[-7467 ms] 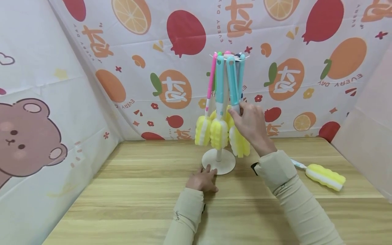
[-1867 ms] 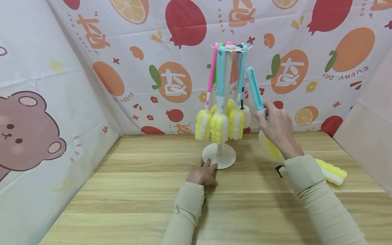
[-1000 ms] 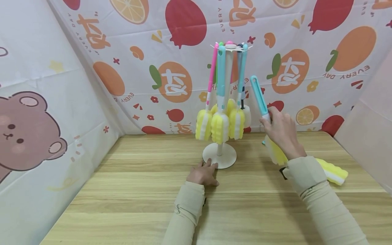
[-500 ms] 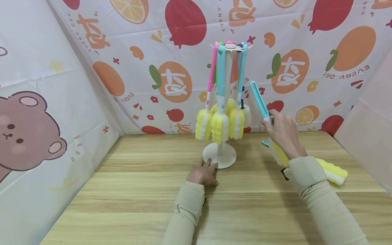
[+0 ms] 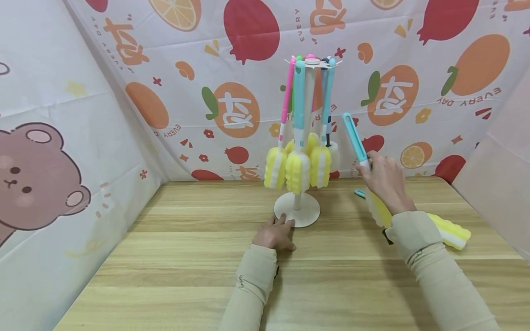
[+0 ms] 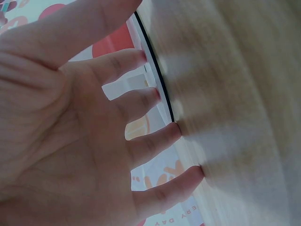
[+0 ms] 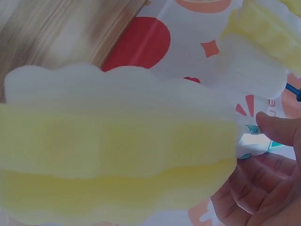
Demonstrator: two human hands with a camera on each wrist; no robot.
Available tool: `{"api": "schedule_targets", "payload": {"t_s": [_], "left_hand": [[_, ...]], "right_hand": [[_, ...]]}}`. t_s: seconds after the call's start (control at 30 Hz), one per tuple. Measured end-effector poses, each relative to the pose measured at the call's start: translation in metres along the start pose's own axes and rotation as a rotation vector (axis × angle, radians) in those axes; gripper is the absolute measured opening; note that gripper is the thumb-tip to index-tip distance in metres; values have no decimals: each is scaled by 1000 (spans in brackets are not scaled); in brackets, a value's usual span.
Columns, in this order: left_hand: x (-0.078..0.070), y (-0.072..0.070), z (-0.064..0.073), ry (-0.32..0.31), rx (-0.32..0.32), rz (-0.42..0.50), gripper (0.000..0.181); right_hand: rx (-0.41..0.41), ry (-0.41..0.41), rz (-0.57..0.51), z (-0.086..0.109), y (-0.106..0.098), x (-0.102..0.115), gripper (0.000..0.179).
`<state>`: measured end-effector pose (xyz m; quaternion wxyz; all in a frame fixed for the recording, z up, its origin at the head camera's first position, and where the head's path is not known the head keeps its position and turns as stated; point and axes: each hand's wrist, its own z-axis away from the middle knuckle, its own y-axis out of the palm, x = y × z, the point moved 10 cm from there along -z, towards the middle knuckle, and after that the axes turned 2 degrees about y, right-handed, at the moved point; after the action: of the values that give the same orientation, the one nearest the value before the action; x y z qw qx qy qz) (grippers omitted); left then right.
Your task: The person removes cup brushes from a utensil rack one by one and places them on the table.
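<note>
My right hand (image 5: 385,181) grips the turquoise sponge brush (image 5: 355,138), thumb and fingers closed round its white neck (image 7: 252,139), just above the yellow-and-white head (image 7: 117,141). It is right of the stand (image 5: 309,92), lower and farther from it than two seconds ago. Its long axis slants, handle up and leftward, head downward. My left hand (image 5: 273,235) spreads its fingers at the round base (image 5: 307,211).

The carrying surface is a flat, light-brown, wood-grained tabletop (image 5: 174,266). A round white stand base (image 5: 308,213) bears on it. Well right of the base lies a ridged yellow-and-white sponge brush (image 5: 450,232), teal at its handle end, mid-length hidden. The left hand (image 5: 273,236) rests at the base's near-left edge.
</note>
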<state>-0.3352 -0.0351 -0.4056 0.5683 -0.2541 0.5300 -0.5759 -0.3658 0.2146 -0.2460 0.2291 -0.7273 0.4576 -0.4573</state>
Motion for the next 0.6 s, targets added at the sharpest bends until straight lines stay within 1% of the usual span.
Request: {"api": "schedule_targets", "payload": {"t_s": [0.37, 0.6], "left_hand": [[0, 0, -2, 7, 2, -1, 71], [1, 1, -3, -1, 5, 4, 72]], "right_hand": [[14, 2, 10, 0, 6, -8, 37], [30, -1, 28, 1, 10, -11, 41]]}}
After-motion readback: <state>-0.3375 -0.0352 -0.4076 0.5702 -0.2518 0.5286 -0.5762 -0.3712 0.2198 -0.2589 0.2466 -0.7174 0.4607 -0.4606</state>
